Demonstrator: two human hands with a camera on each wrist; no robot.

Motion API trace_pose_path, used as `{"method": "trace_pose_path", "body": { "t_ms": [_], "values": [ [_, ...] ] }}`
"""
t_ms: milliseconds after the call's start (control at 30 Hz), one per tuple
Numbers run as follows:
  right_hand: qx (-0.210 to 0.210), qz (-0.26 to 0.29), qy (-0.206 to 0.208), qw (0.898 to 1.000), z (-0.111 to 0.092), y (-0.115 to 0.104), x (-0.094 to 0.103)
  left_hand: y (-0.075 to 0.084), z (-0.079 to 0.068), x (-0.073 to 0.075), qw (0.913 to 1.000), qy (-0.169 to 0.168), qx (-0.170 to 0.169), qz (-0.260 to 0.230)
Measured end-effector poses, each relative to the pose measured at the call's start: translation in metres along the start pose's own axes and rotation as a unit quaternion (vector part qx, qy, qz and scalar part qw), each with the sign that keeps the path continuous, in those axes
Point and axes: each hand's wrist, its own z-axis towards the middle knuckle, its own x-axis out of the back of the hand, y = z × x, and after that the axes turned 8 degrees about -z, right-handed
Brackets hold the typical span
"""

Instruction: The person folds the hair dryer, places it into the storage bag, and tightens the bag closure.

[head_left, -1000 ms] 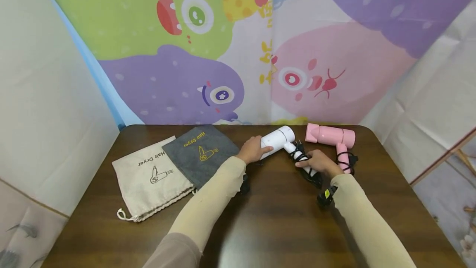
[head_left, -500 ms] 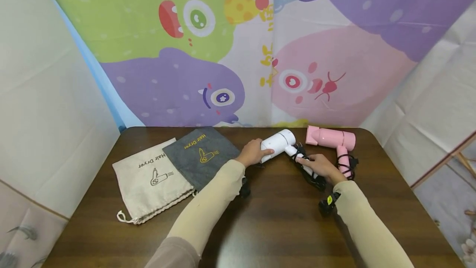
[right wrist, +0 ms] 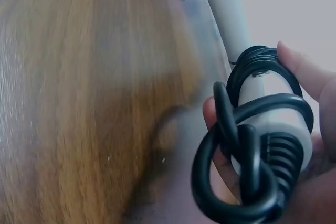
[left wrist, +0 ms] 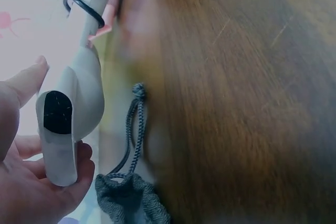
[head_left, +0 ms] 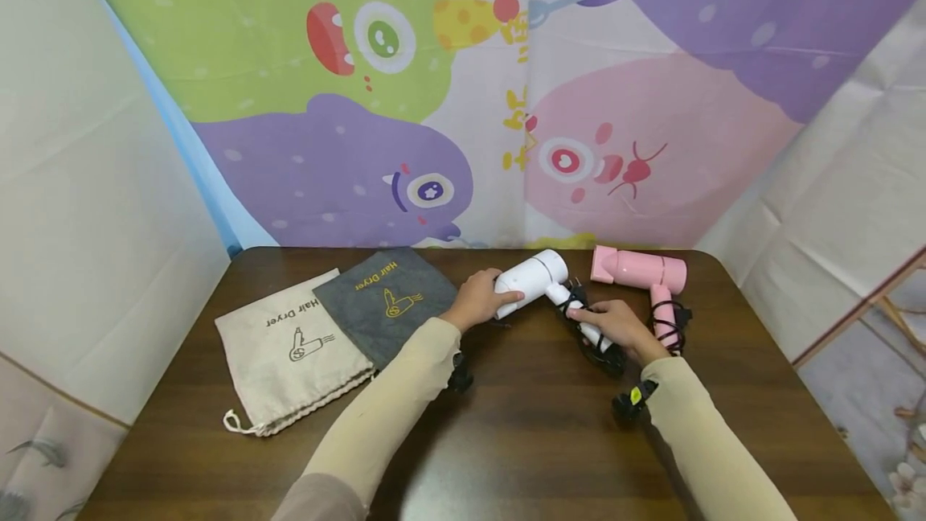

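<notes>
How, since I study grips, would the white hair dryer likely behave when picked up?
The white hair dryer looks stiff, its smooth barrel perhaps slippery. The angled handle should probably hinder rolling. Loose loops of black cord could flop.

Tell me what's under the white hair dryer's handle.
Fingers of the right hand curl beneath the handle, above the table; its surface directly below is covered in the head view.

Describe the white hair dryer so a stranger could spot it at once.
On the brown table, look between the dark grey bag and the pink hair dryer. There, the left hand and right hand hold the white hair dryer. Its white colour, not pink, sets it apart.
</notes>
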Motion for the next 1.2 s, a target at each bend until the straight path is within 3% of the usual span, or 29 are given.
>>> {"method": "trace_pose_path", "body": {
  "t_ms": [100,333,767,1200],
  "values": [
    [-0.004,0.034,-0.002,0.999,-0.003,-0.003,-0.001,0.000,-0.004,0.003,0.9998,0.011,-0.003,-0.015],
    [-0.003,0.018,-0.001,1.000,-0.012,-0.015,-0.002,0.001,-0.016,0.012,0.9975,0.051,0.010,-0.048],
    [0.010,0.022,-0.014,1.000,-0.026,-0.029,-0.004,0.005,-0.036,0.022,0.9933,0.071,0.034,-0.084],
    [0.019,-0.002,0.000,1.000,-0.043,-0.048,-0.009,0.001,-0.059,0.027,0.9853,0.108,-0.014,-0.131]
  ]
}}
